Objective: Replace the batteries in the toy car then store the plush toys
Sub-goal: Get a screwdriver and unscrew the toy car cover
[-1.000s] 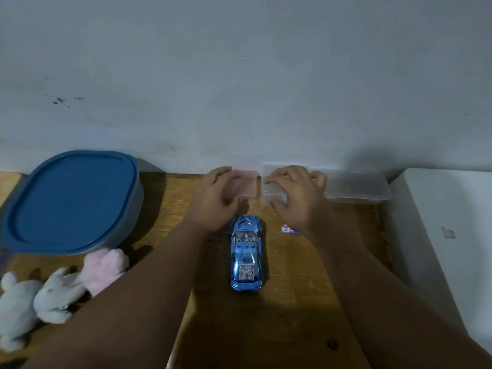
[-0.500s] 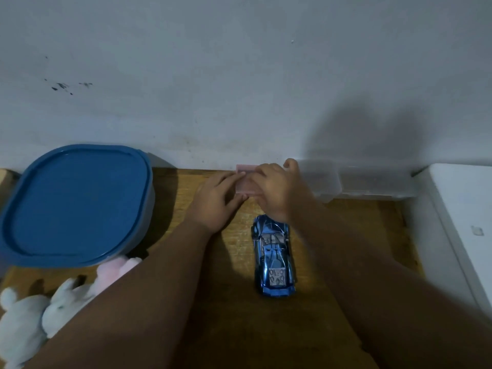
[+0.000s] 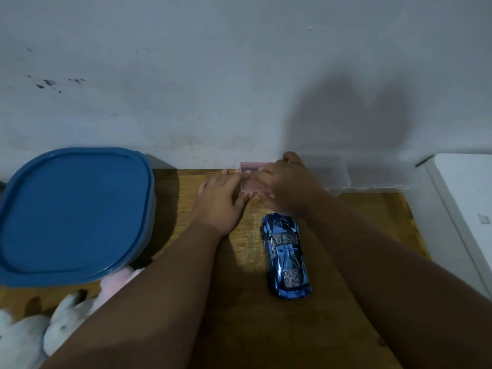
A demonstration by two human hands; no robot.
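Note:
A shiny blue toy car (image 3: 286, 258) lies on the wooden table (image 3: 247, 328), nose toward the wall. Behind it a small pink translucent box (image 3: 251, 179) stands against the wall. My left hand (image 3: 218, 201) grips its left side with fingers on top and thumb underneath. My right hand (image 3: 290, 186) covers its right side, fingers curled over it. At the lower left lie plush toys: a pink one (image 3: 117, 282) and two white ones (image 3: 66, 323), partly hidden by my left forearm.
A large container with a blue lid (image 3: 74, 211) stands at the left by the wall. A clear plastic case (image 3: 367, 174) lies against the wall to the right of my hands. A white box (image 3: 466, 211) borders the table's right side.
My right hand has moved left from the clear case onto the pink box, joining the left hand. The view has shifted, so the car sits further right in frame.

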